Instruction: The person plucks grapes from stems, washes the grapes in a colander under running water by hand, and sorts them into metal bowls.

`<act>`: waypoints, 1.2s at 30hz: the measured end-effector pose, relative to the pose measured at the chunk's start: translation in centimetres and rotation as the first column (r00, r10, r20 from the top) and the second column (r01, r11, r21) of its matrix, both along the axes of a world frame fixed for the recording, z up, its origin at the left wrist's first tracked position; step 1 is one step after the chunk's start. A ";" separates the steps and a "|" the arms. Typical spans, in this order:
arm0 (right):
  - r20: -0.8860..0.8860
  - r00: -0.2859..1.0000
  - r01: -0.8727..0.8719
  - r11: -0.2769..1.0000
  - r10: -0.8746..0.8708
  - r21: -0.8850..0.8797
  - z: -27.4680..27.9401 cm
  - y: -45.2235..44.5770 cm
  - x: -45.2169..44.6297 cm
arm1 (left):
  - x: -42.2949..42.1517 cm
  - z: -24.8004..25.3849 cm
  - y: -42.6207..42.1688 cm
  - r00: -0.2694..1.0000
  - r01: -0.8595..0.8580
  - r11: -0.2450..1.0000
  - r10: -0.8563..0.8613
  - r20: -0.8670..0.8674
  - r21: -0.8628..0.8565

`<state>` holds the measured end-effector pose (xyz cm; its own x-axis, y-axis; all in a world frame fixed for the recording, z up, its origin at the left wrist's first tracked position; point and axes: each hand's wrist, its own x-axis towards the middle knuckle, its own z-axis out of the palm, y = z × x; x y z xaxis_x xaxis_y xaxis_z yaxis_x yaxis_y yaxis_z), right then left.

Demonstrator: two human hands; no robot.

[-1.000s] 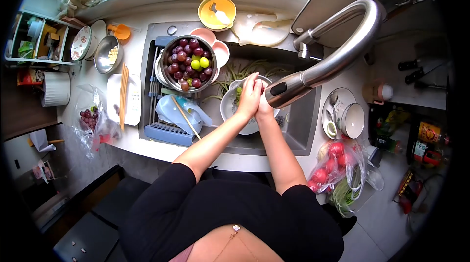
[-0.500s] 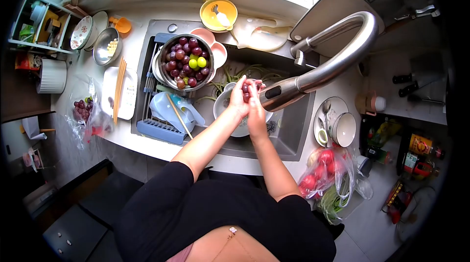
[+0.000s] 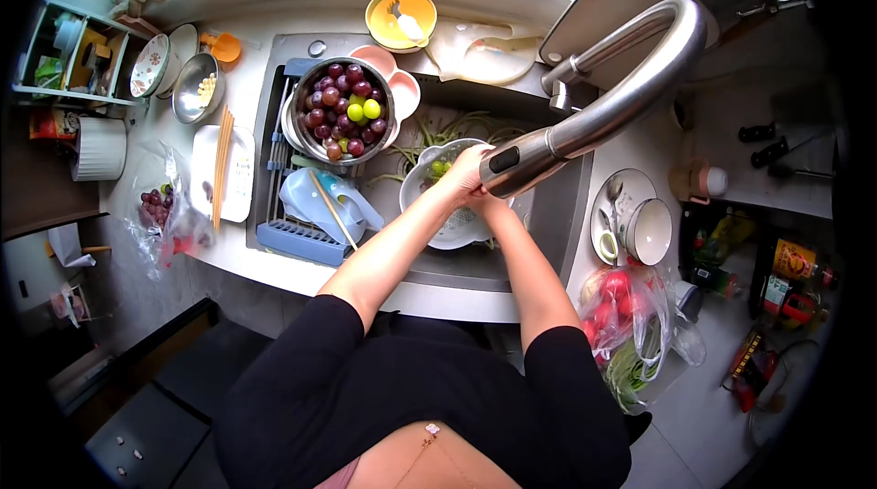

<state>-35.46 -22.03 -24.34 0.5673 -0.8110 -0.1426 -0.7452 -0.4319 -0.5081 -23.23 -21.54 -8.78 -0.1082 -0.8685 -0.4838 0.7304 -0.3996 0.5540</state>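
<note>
My left hand (image 3: 467,171) is over the white colander (image 3: 412,198) in the sink, right beside the faucet head (image 3: 508,171). Its fingers disappear behind the metal. Just below it, close to the left one, is my right hand (image 3: 485,202), also largely covered by the faucet, so whatever either hand holds is hidden. Green grapes (image 3: 439,167) lie in the colander to the left of my hands. A steel pot (image 3: 294,128) full of purple grapes (image 3: 343,105) and a few green ones stands on the sink's left side.
A blue drying rack (image 3: 297,240) holds a light-blue basket (image 3: 315,199) and a chopstick. Green stalks (image 3: 448,130) lie in the sink. On the counter are a yellow bowl (image 3: 416,9), a white tray (image 3: 239,174), bagged grapes (image 3: 155,204) and bagged red produce (image 3: 614,302).
Both hands have gone from pressed together around purple grapes, left of the faucet, to partly behind the faucet head. Green grapes in the colander are now visible. The camera view has shifted slightly.
</note>
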 end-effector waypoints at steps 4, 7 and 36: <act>-0.052 0.992 -0.117 0.987 0.112 -0.112 -2.1 1.6 1.3 | 0.0 2.6 0.5 0.999 -0.015 0.982 0.021 0.030 -0.186; -0.162 0.982 -0.127 0.973 0.096 -0.190 -1.1 1.7 1.8 | 2.5 2.5 1.0 0.991 -0.095 0.994 0.099 -0.094 0.054; -0.206 0.978 0.010 0.999 -0.018 -0.040 1.2 1.8 2.4 | 4.0 -13.2 5.7 0.229 0.273 0.743 -0.667 0.709 0.611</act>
<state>-33.01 -20.22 -23.18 0.5178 -0.8256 -0.2244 -0.8383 -0.4372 -0.3258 -19.27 -15.88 -21.96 0.1905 -0.5987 -0.7780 -0.4593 -0.7548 0.4684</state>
